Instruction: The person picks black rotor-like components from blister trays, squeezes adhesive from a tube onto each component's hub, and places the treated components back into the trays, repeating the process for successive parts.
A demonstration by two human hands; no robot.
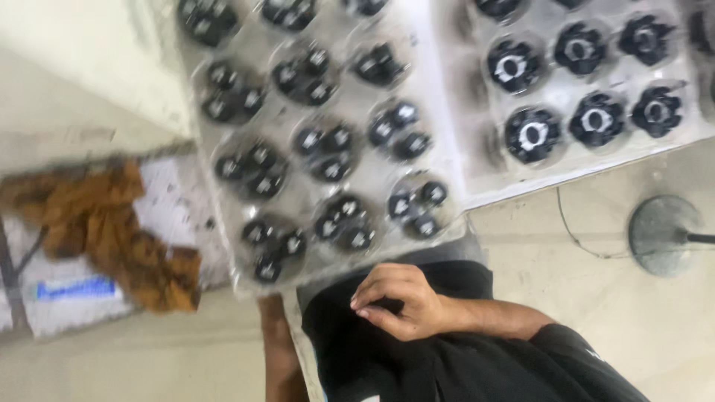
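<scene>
We saw one hand [402, 301], which side we could not tell, resting at six o'clock on black clothing [447, 357], fingers curled loosely and holding nothing. Just above it, at twelve o'clock, lay a clear plastic tray [298, 141] of small black parts grouped in round pockets. At two o'clock, a second tray [596, 160] held larger black round parts on the worktop. At nine o'clock lay a brown rag [112, 231] over a white sheet with a blue strip [74, 289]. At three o'clock stood a grey round base [661, 232].
</scene>
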